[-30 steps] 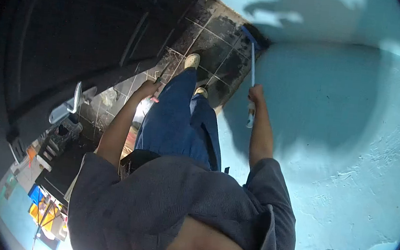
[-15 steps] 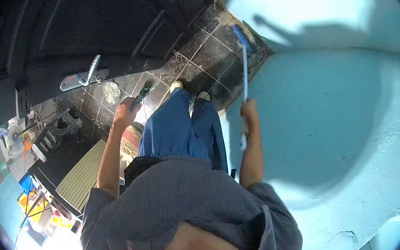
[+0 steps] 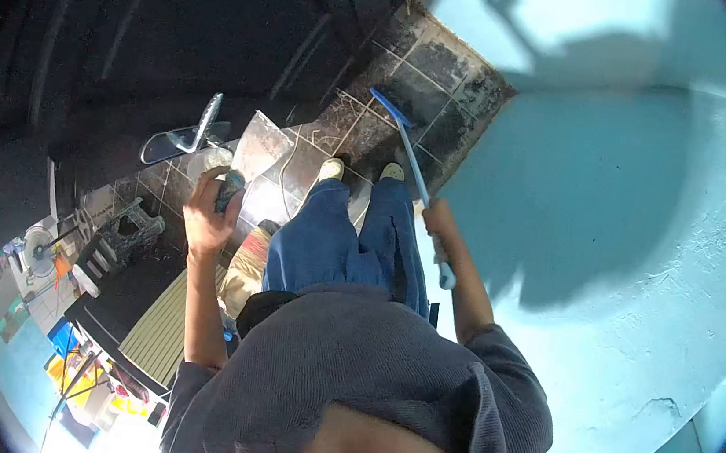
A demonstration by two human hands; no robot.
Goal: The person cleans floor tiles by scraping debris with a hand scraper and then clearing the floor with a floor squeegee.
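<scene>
My right hand (image 3: 441,220) is wrapped round the pale blue handle of a long-handled brush (image 3: 416,168). Its narrow blue head points away from me, low over the dark floor tiles ahead of my feet. Out to the left, my left hand (image 3: 209,215) is closed on the dark teal grip of a flat, pale, squarish tool (image 3: 261,147). The flat part spreads beyond my fingers and overlaps the floor near the door. Just behind the hand, a whitish bundle (image 3: 213,159) is partly hidden.
A black door (image 3: 197,41) with a metal handle (image 3: 207,124) stands at the left. A turquoise wall (image 3: 588,188) rises close on my right. The tiled floor (image 3: 425,96) is stained near the corner. At lower left are a slatted panel (image 3: 162,325) and a fan (image 3: 39,252).
The brush head has swung left, away from the wall corner. My left hand has turned, and the flat tool's pale face now shows. The view has shifted slightly.
</scene>
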